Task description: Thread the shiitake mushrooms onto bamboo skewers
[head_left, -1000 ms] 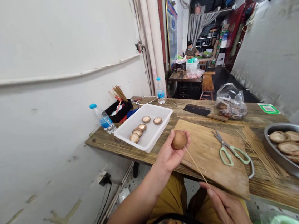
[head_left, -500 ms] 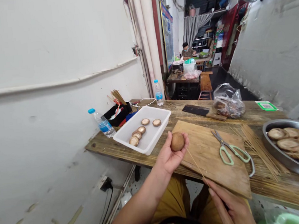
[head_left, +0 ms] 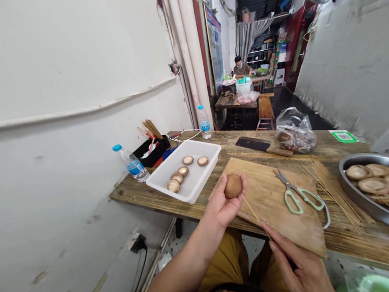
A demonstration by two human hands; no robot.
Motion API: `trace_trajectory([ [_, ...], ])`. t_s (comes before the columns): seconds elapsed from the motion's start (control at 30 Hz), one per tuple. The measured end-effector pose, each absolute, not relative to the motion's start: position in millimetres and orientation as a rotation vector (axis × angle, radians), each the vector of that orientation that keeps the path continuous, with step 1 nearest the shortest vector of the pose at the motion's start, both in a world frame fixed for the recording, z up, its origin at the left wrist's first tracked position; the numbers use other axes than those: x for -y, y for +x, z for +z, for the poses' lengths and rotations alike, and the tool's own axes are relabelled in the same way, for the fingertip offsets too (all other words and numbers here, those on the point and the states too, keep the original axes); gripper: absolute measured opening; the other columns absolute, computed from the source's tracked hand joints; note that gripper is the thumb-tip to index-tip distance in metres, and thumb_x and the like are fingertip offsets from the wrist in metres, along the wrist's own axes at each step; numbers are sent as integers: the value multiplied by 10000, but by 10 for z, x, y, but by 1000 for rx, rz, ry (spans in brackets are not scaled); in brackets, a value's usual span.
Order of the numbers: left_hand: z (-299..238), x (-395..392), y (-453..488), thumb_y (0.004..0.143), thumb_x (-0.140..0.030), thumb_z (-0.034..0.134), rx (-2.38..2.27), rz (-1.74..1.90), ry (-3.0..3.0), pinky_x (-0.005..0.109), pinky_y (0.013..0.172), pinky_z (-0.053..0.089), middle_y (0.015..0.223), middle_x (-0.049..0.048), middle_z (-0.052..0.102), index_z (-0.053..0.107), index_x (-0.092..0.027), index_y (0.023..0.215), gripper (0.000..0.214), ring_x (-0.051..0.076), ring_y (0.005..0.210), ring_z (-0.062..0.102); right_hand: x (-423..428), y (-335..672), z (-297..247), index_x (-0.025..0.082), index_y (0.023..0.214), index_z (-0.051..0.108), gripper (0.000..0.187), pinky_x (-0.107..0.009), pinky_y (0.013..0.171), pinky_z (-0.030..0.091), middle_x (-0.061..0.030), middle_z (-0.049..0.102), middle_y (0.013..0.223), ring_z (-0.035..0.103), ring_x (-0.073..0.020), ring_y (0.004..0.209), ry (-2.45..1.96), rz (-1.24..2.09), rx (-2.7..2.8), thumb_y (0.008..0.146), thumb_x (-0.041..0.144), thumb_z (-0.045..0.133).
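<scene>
My left hand (head_left: 227, 203) is closed around a brown mushroom (head_left: 233, 186), its rounded cap facing up, above the near left part of a wooden cutting board (head_left: 254, 181). Below and to the right, my right hand (head_left: 297, 261) pinches a thin bamboo skewer (head_left: 251, 209). The skewer's upper end reaches the mushroom's lower edge at my left fingers; whether its tip is inside is hidden. Several mushrooms (head_left: 183, 170) lie in a white plastic tray (head_left: 200, 194) to the left. Scissors with pale green handles (head_left: 300, 195) rest on the board's right side.
Loose skewers (head_left: 340, 195) lie right of the board, beside a metal bowl (head_left: 349, 194) of skewered mushroom slices. A cleaver (head_left: 253, 144) and a plastic bag (head_left: 295, 134) are behind the board. Water bottles (head_left: 135, 164) stand at the left and back. A person (head_left: 241, 68) sits far back.
My right hand has slid a little up along the skewer, closer to the mushroom. My left hand still holds the mushroom, and the view has shifted slightly.
</scene>
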State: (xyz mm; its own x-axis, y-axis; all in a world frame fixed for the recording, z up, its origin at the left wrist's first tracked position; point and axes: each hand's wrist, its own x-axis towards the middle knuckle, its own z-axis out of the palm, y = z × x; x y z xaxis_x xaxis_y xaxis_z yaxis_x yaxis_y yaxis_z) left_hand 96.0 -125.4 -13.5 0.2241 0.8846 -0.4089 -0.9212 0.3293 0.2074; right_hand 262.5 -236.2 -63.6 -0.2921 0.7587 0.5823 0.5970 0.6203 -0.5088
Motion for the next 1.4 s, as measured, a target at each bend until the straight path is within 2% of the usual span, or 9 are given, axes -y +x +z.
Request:
trace_trajectory([
  [0.23,-164,1270,977,813,-236,578,-481,1225,-73,304,801,550,973,118,642,564,-96,927,181,197,930,636,2369,2615,-665,248,1368,382,525,-265,907,497,-21,584,1248,568,-167,1107,-1084,254,1968,870,96,455],
  [0.73,-78,1276,1030,816,-214,571,-465,1204,-121,302,744,571,950,130,641,570,-75,933,182,197,901,638,2365,2625,-624,257,1377,358,550,-249,880,519,0,572,1253,544,-164,1128,-1072,210,1967,864,84,454],
  [1.07,-60,1304,1043,821,-224,563,-448,1199,-121,300,740,571,950,138,641,569,-59,938,203,196,878,641,2392,2603,-595,167,1327,444,468,-247,889,505,-65,580,1237,525,-193,1140,-1072,171,1981,866,86,451],
  [1.4,-61,1345,1095,827,-191,548,-443,1215,-61,295,733,566,928,120,639,573,-80,903,137,180,862,638,2394,2581,-596,133,1291,477,421,-259,896,497,-96,610,1206,553,-193,1117,-1092,193,1949,871,103,453],
])
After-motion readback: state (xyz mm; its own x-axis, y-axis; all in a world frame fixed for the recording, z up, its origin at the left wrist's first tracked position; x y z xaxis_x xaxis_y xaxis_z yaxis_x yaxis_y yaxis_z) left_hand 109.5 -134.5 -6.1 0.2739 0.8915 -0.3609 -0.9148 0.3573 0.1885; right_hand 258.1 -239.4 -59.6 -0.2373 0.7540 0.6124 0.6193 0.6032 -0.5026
